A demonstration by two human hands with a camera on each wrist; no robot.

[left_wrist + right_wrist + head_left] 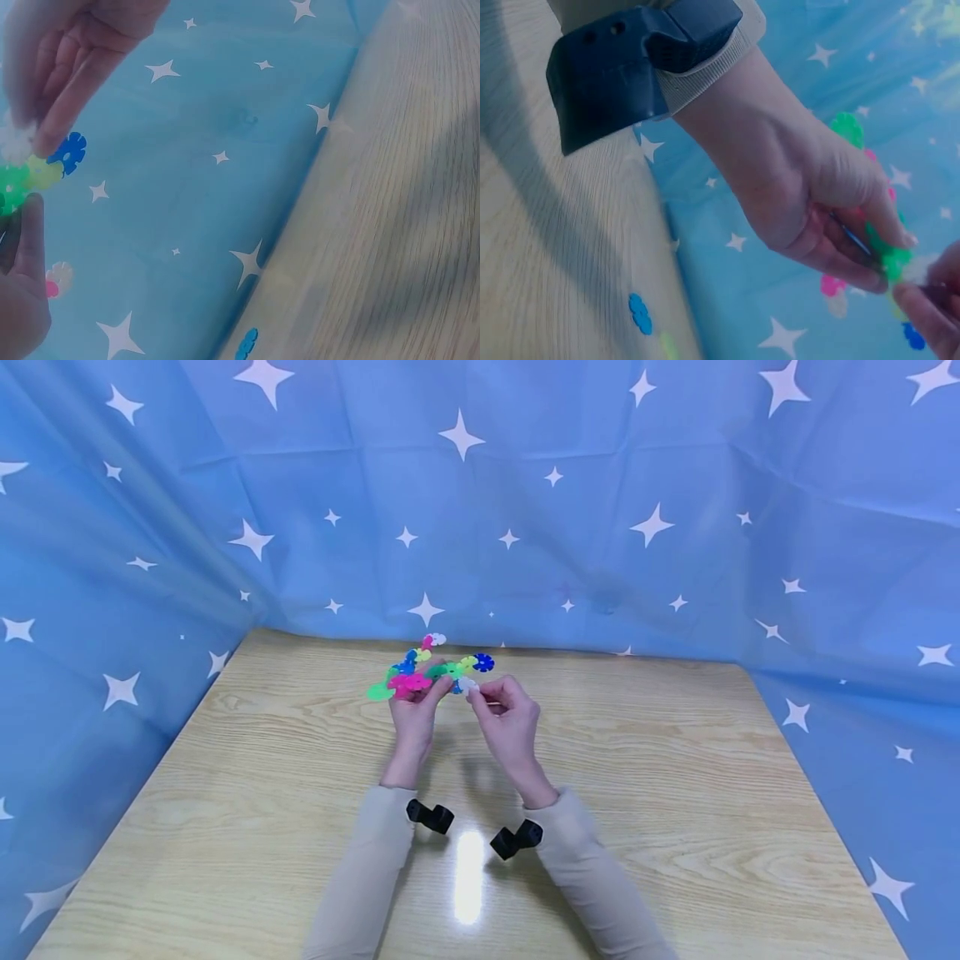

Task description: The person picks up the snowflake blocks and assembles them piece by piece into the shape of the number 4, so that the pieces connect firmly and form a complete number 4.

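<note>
A linked model of plastic snowflake discs (417,682), in pink, green, yellow, blue and white, is held up above the far part of the table. My left hand (415,720) grips it from below, thumb against the green discs (451,671). With thumb and forefinger, my right hand (512,720) pinches a white disc (467,685) at the model's right side, beside a small blue piece. A dark blue disc (483,662) sticks out at the upper right end. In the right wrist view, the left hand's fingers cover part of the green discs (894,259).
The wood-grain table (675,777) ends at a blue curtain (570,527) with white stars, close behind the model. Blue snowflake pieces (640,313) show against the wood in the wrist views. Each cuff carries a black wrist camera (430,817).
</note>
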